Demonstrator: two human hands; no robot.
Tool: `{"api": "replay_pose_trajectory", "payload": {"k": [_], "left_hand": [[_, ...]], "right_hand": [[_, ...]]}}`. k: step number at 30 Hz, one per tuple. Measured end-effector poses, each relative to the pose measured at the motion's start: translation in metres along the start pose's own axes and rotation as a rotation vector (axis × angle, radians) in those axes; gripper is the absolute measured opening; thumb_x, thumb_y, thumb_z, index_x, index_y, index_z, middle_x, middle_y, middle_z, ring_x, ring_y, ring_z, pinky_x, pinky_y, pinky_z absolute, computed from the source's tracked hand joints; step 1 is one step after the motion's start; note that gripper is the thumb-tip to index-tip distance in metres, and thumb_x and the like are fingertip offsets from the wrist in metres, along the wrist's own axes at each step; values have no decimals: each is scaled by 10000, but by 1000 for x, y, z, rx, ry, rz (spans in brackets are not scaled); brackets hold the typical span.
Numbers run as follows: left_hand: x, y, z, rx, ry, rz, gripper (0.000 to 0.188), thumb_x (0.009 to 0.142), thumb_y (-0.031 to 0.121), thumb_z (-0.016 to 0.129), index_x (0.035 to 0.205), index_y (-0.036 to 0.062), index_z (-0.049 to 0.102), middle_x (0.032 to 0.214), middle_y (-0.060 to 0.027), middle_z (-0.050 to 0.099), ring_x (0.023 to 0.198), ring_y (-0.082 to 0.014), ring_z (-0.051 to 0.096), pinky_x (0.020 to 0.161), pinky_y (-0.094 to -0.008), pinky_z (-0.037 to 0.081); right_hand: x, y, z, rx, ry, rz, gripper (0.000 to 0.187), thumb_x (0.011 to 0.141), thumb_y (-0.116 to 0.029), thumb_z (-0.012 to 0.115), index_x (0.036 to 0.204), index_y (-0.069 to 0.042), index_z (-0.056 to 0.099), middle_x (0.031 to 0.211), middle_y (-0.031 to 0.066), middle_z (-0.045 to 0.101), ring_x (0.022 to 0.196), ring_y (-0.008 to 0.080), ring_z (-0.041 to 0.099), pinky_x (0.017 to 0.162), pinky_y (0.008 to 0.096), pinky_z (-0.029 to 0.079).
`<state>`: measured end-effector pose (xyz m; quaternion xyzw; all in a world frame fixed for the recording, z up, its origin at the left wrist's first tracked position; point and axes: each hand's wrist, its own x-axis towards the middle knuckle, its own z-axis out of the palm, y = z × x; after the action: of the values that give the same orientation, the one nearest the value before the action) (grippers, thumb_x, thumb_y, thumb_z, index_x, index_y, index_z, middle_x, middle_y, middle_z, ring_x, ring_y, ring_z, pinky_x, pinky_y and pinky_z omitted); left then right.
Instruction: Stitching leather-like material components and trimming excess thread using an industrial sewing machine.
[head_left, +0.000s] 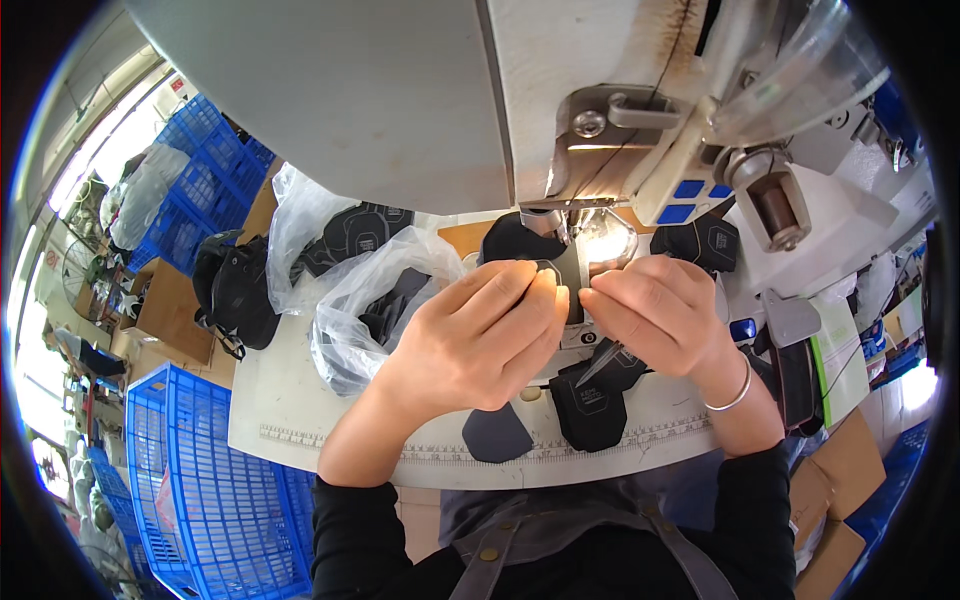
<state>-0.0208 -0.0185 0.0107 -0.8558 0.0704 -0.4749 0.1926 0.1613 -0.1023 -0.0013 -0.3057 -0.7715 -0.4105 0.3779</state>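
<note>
My left hand (pixel 490 335) is closed in a pinch in front of the sewing machine's needle area, with the edge of a small dark fabric piece (pixel 547 268) between its fingers. Facing it, my right hand (pixel 655 315) has thumb and fingertips pressed together; what they hold, if anything, is too small to make out. The pointed metal blades of thread snips (pixel 600 368) show below the right hand; whether that hand holds their handle is hidden. Under the blades lie black padded pieces (pixel 590 412), beside a plain dark grey piece (pixel 498 434). The lit presser foot area (pixel 575 228) is just beyond my fingertips.
The sewing machine head (pixel 600 110) looms over the table, with a brown thread bobbin (pixel 775 210) at right. Clear plastic bags (pixel 345 335) of dark pieces lie at left. A blue crate (pixel 215 480) stands by the table's left edge. A ruler strip (pixel 400 450) runs along the front.
</note>
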Motion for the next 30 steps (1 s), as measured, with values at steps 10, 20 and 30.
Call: {"api": "replay_pose_trajectory", "payload": {"k": [10, 20, 30], "left_hand": [[1, -5, -1, -65, -17, 4, 246, 507, 65, 633, 742, -8, 630, 757, -67, 602, 728, -219, 621, 584, -274, 542], [0, -5, 5, -53, 30, 11, 231, 521, 43, 649, 739, -26, 621, 752, -88, 607, 704, -239, 618, 582, -288, 540], [-2, -7, 9, -41, 42, -5, 232, 528, 48, 648, 748, -19, 617, 759, -85, 608, 708, -235, 619, 587, -289, 539]], "right_hand": [[1, -3, 1, -22, 7, -19, 192, 550, -38, 630, 737, -5, 601, 778, 41, 534, 655, 137, 563, 460, 198, 452], [1, 2, -1, -43, 7, -32, 188, 553, -53, 631, 734, -14, 603, 793, 41, 536, 631, 135, 538, 459, 201, 436], [0, 3, 1, -65, -32, 17, 220, 544, -72, 628, 759, -30, 605, 806, 29, 531, 656, 132, 537, 453, 202, 427]]}}
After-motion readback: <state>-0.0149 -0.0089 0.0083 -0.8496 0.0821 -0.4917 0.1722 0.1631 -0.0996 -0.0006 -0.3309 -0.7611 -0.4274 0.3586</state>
